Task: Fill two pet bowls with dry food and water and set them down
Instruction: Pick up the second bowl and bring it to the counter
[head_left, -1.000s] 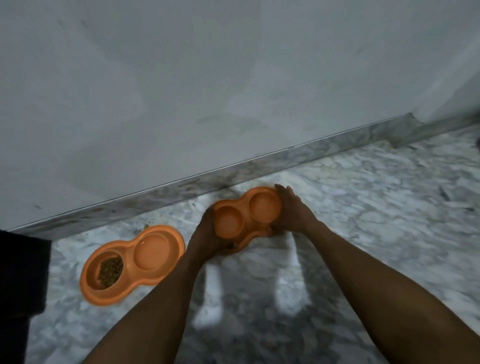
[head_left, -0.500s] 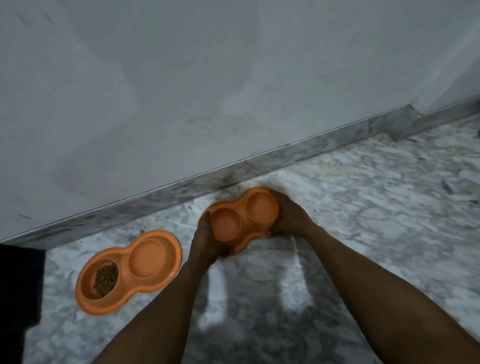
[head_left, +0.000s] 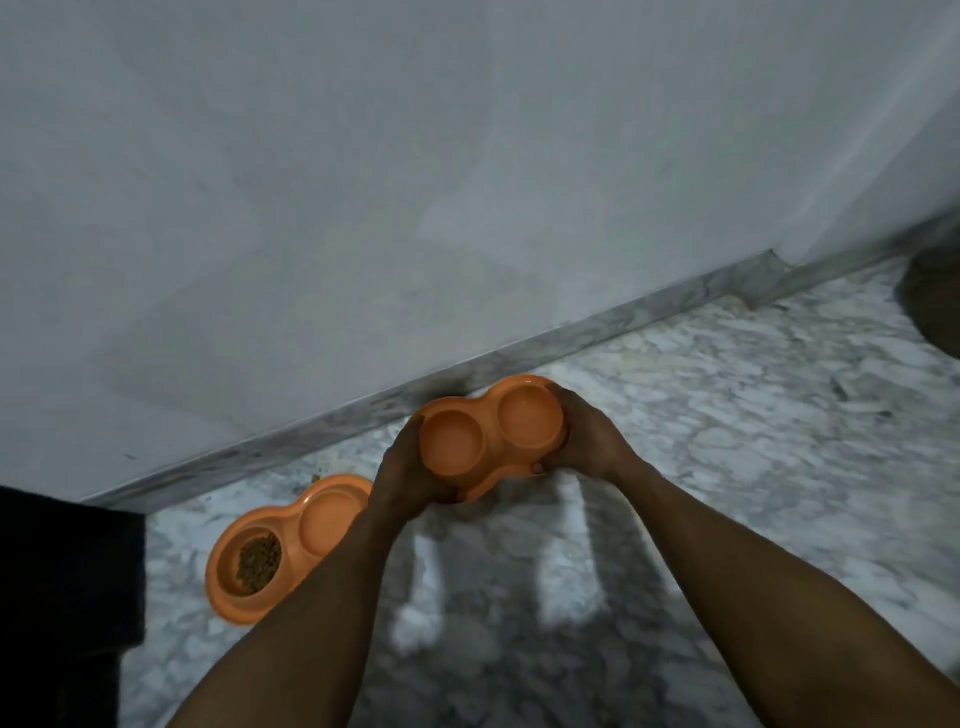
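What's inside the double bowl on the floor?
In the floor bowl, the left well holds kibble. The right well shows only orange; water cannot be ruled out. The left arm covers its near edge.

Both hands (head_left: 410, 480) (head_left: 589, 441) grip an orange double bowl (head_left: 488, 439) over the marble floor (head_left: 753, 415)

The floor (head_left: 727, 415) is grey-and-white marble, edged by a marble skirting (head_left: 571, 343) along the wall. Near the skirting an orange double bowl (head_left: 293, 545) lies flat on it, with brown dry food (head_left: 258, 564) in its nearer well. A black object (head_left: 62, 597) stands at the left edge.
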